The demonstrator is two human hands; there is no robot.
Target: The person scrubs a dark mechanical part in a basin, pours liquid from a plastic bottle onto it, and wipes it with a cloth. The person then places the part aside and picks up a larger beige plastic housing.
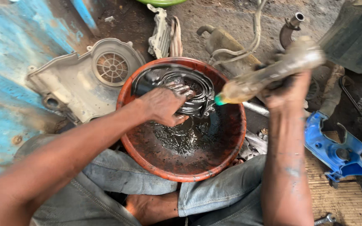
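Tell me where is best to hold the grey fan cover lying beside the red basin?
Probably grip the grey fan cover by its long straight edge on the far side, coming from above-left. It lies flat, the round grille is recessed, and the red basin crowds its right side.

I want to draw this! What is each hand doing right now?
Left hand: closed on a dark, wet round part in the red basin.
Right hand: closed on a tilted plastic bottle.
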